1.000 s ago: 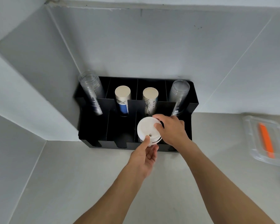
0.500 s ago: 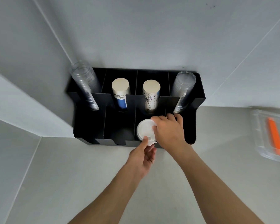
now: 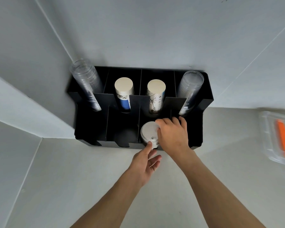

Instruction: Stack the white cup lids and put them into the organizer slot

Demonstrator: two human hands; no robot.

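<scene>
A stack of white cup lids (image 3: 148, 133) sits in the third front slot of the black organizer (image 3: 92, 127), its round top facing up. My right hand (image 3: 172, 133) rests on the stack's right side, fingers curled over its far edge. My left hand (image 3: 145, 163) is below the organizer's front wall, palm up, fingers spread, with the thumb tip pressing the near edge of the top lid. How deep the stack reaches is hidden by the slot walls.
Back slots hold two stacks of clear cups (image 3: 86, 83) (image 3: 190, 91) and two stacks of paper cups (image 3: 123, 91) (image 3: 155, 94). The two front left slots look dark. A clear plastic box (image 3: 268, 129) with an orange item (image 3: 283, 139) lies at the right. Walls close in behind and left.
The lid stack has gone down from above the front wall into the slot. My right hand followed it down. The camera moved closer and tilted down.
</scene>
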